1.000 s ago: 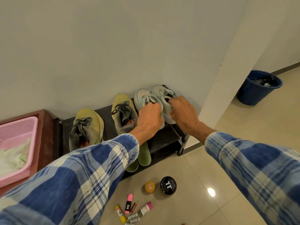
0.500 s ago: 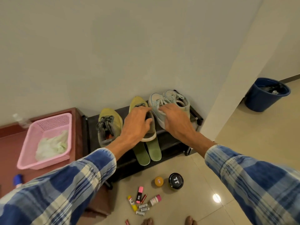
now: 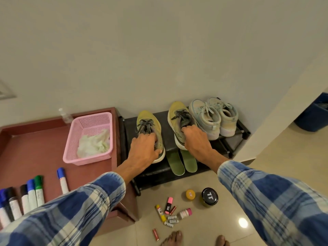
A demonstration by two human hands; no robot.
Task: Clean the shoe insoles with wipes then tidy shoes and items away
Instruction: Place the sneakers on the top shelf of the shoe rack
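We look down a plain pale wall to a beige tiled floor [image 3: 266,183], where a low black shoe rack [image 3: 229,146] stands against the wall beside a reddish-brown table [image 3: 35,148].

On the table sits a pink mesh basket [image 3: 71,150] holding a crumpled heap of white wipes [image 3: 94,144]. Nearer to us on the same table lie several capped markers [image 3: 32,194]. At the far right edge a blue bucket [image 3: 314,119] stands on the floor; we cannot tell what is in it.

The rack's top shelf carries four shoes with their toes to the wall: a left yellow shoe [image 3: 147,119], a right yellow shoe [image 3: 177,112] and, touching it, a pair of pale blue sneakers [image 3: 213,118]. Two green insoles [image 3: 182,162] lie side by side at the rack's front edge, below the right yellow shoe.

The left hand [image 3: 143,150] grips the left yellow shoe at its heel — its fingers [image 3: 150,137] are curled together over the collar, the thumb on the sole's side. The right hand [image 3: 197,141] holds the right yellow shoe the same way, fingers [image 3: 186,129] bent into the opening behind the laces. Both arms reach forward and down in blue plaid sleeves, wrists bare, palms down.

On the floor before the rack lie a black-lidded jar [image 3: 209,196], a small orange tin [image 3: 190,194], a pink highlighter [image 3: 169,205] and loose batteries [image 3: 172,221] — just beyond two bare feet.
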